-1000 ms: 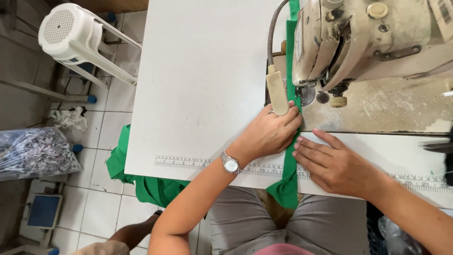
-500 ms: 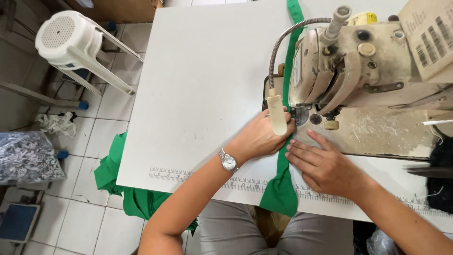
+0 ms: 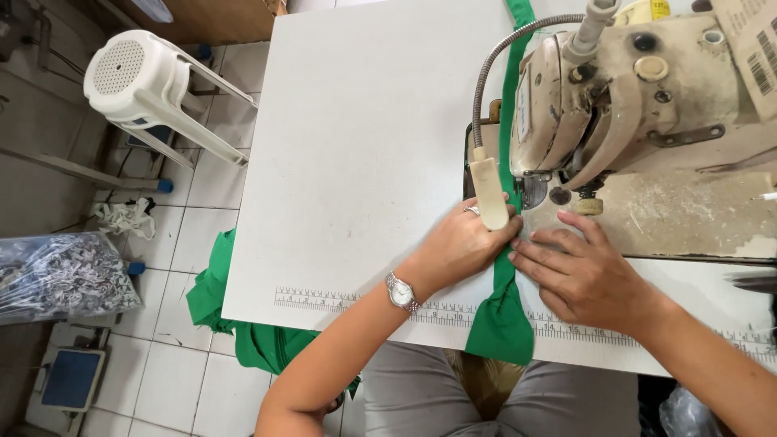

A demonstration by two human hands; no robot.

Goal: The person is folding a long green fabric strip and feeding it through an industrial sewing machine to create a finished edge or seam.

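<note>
White laminate forms the sewing table (image 3: 364, 146), with a printed ruler strip (image 3: 340, 299) along its near edge. At the right stands a worn cream industrial sewing machine (image 3: 639, 89), its gooseneck lamp (image 3: 490, 193) curving down over the needle area. On the tiled floor to the left sit a white plastic stool (image 3: 133, 77) and a bag of patterned cloth (image 3: 57, 275).

A green fabric strip (image 3: 503, 316) runs from the far edge of the table, under the machine head, between the two hands and over the near edge, where it widens and hangs down. More green fabric (image 3: 243, 324) is heaped below the table at the left.

The left hand (image 3: 461, 247) lies flat, fingers extended, pressing the strip's left edge just before the needle; a ring and a silver wristwatch (image 3: 401, 293) show on that arm. The right hand (image 3: 587, 271) also lies open and flat, fingertips touching the strip's right edge. Neither hand pinches the cloth.
</note>
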